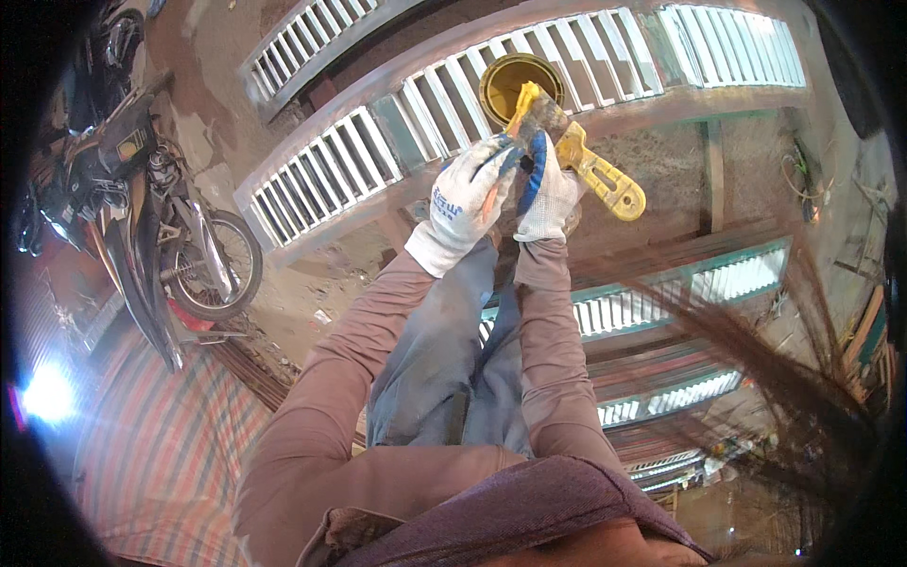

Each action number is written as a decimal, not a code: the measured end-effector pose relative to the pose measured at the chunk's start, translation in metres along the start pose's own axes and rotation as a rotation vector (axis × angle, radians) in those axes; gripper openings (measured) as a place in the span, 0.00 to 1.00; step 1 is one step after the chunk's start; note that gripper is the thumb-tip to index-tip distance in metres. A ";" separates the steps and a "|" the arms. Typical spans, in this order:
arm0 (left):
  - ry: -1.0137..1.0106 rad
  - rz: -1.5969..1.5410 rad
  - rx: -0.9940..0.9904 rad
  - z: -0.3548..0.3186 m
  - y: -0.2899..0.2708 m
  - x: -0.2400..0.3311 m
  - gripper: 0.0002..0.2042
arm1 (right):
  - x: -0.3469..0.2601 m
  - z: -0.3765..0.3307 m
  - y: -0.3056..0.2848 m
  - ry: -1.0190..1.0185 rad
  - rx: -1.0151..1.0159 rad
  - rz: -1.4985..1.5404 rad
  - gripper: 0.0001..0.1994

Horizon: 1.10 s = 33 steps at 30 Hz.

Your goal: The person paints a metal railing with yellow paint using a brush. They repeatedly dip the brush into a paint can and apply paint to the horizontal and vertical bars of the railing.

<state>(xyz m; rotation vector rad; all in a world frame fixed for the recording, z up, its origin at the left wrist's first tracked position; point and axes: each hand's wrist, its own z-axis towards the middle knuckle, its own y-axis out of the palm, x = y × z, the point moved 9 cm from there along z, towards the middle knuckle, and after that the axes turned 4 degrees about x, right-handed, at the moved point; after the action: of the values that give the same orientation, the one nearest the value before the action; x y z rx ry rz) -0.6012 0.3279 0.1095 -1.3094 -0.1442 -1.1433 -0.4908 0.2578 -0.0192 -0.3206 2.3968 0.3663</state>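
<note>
In front of me a putty knife (605, 180) with a slotted yellow handle points down to the right, its grey blade smeared with yellow paste (526, 102). My right hand (550, 194), in a white glove with blue-coated fingertips, closes on it near the blade. Close beside it, my left hand (463, 203) in a matching glove has its fingers curled in by the blade; what they hold, if anything, is hidden. Just beyond the blade stands an open round tin (518, 83) with yellowish-brown insides, on or against a white slatted frame (539, 57).
More slatted frames (624, 307) lie behind me to the right, and another frame (307, 42) is at the far left. A motorcycle (170, 208) is parked on the left. Below it spreads a striped sheet (170, 435). Dark, blurred strands (775, 378) cross the right side.
</note>
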 end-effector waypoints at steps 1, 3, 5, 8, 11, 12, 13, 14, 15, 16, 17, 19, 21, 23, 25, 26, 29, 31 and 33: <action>-0.029 0.019 -0.010 -0.003 0.004 -0.006 0.19 | 0.005 0.010 -0.005 -0.083 -0.072 0.010 0.14; 0.031 0.009 0.000 0.000 0.016 -0.016 0.19 | -0.012 0.011 -0.006 -0.036 -0.150 0.135 0.13; 0.044 0.015 -0.059 0.010 0.025 -0.021 0.18 | -0.028 0.015 -0.024 -0.043 -0.172 0.190 0.14; -0.013 0.172 -0.049 0.015 0.033 -0.053 0.20 | -0.048 0.048 -0.076 -0.165 -0.205 0.136 0.13; -0.271 0.475 -0.060 0.015 0.045 -0.081 0.37 | -0.102 0.090 -0.139 -0.309 0.080 -0.177 0.13; -0.273 0.450 0.019 0.014 0.041 -0.076 0.44 | -0.122 0.106 -0.155 -0.327 0.155 -0.320 0.13; -0.326 0.417 0.041 0.010 0.042 -0.073 0.46 | -0.150 0.123 -0.165 -0.538 0.149 -0.464 0.13; -0.378 0.391 0.061 0.004 0.042 -0.069 0.48 | -0.167 0.148 -0.178 -0.744 0.139 -0.604 0.14; -0.389 0.343 0.075 -0.003 0.048 -0.062 0.49 | -0.174 0.176 -0.194 -0.809 0.172 -0.722 0.13; -0.430 0.335 0.064 -0.018 0.055 -0.059 0.48 | -0.182 0.203 -0.208 -0.873 0.208 -0.837 0.12; -0.491 0.369 0.056 -0.046 0.052 -0.063 0.48 | -0.198 0.191 -0.166 -0.993 0.133 -0.953 0.13; -0.541 0.422 0.001 -0.093 0.061 -0.056 0.47 | -0.207 0.183 -0.127 -1.121 0.081 -1.206 0.14; -0.564 0.449 -0.091 -0.139 0.078 -0.045 0.45 | -0.199 0.203 -0.116 -1.092 0.102 -1.478 0.14; -0.596 0.439 -0.187 -0.180 0.092 -0.033 0.43 | -0.156 0.189 -0.101 -1.361 0.060 -1.789 0.14; -0.695 0.429 -0.311 -0.214 0.102 -0.022 0.39 | -0.117 0.169 -0.097 -1.447 -0.119 -1.902 0.16; -0.767 0.432 -0.369 -0.232 0.105 -0.016 0.38 | -0.102 0.155 -0.094 -1.437 -0.239 -1.903 0.17; -0.733 0.365 -0.378 -0.282 0.107 -0.001 0.34 | -0.139 0.158 -0.101 -1.280 -0.205 -1.521 0.17; -0.817 0.419 -0.597 -0.319 0.109 -0.001 0.31 | -0.183 0.177 -0.117 -1.360 0.001 -1.347 0.14; -0.928 0.362 -0.664 -0.308 0.107 0.009 0.29 | -0.211 0.213 -0.133 -1.305 0.094 -1.549 0.18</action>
<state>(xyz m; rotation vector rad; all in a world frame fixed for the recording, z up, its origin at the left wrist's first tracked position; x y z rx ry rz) -0.6725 0.0579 -0.0589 -2.2814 -0.1982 -0.1856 -0.1655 0.2351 -0.0577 -1.2368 0.4892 -0.2500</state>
